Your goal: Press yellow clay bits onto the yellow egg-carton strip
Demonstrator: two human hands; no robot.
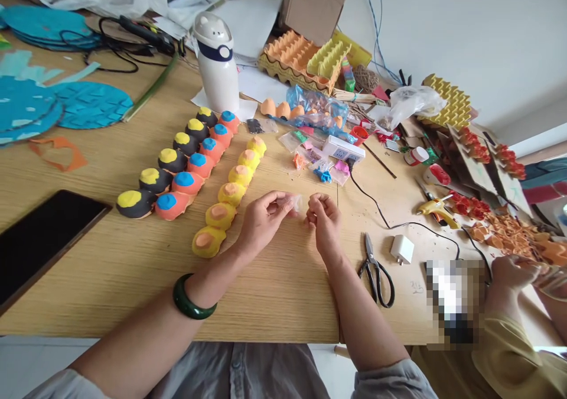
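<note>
My left hand (266, 217) pinches a small clear plastic bag (298, 203) over the table. Just right of it, my right hand (324, 220) is closed with its fingertips pressed together; what they hold, if anything, is too small to make out. Left of my hands run three slanting rows of egg-carton cups covered in coloured clay: black cups with yellow tops (158, 180), orange-red cups with blue tops (186, 182), and yellow cups with peach tops (230, 194). Beyond my hands lie small bags with coloured clay pieces, including a blue lump (323, 175).
Scissors (374, 272) and a white charger plug (402, 249) lie to the right, near a yellow glue gun (438, 210). A dark tablet (46, 242) is at left. A white lidded bin (217, 68) and egg trays (296, 59) stand behind. A co-worker's hands (516, 272) are at far right.
</note>
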